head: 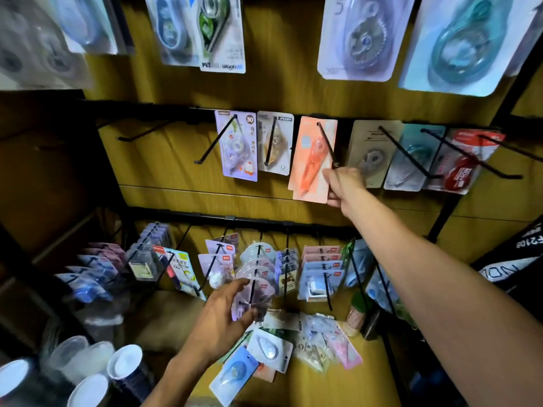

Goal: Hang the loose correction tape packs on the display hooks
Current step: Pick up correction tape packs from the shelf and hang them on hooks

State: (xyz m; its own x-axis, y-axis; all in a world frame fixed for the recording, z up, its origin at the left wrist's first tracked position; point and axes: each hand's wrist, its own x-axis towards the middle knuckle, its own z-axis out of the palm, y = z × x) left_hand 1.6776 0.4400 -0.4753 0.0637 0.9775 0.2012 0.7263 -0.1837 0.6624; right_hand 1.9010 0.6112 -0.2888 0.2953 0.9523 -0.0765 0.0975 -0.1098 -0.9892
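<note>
My right hand [342, 183] reaches up to the middle row and pinches the lower right edge of an orange correction tape pack [312, 160], which hangs on a black hook [326, 143]. My left hand [224, 315] is low, fingers curled round a pale purple pack [249, 301] at the front of a lower-row hook. A pile of loose packs [282, 345] lies on the wooden shelf below, white, blue and pink ones among them.
Bare black hooks [216, 142] jut out on the left of the middle row. Other packs fill the hooks on the right [458, 160] and the lower row [320, 271]. Big packs [361, 36] hang overhead. White-lidded cups [123, 362] stand at the lower left.
</note>
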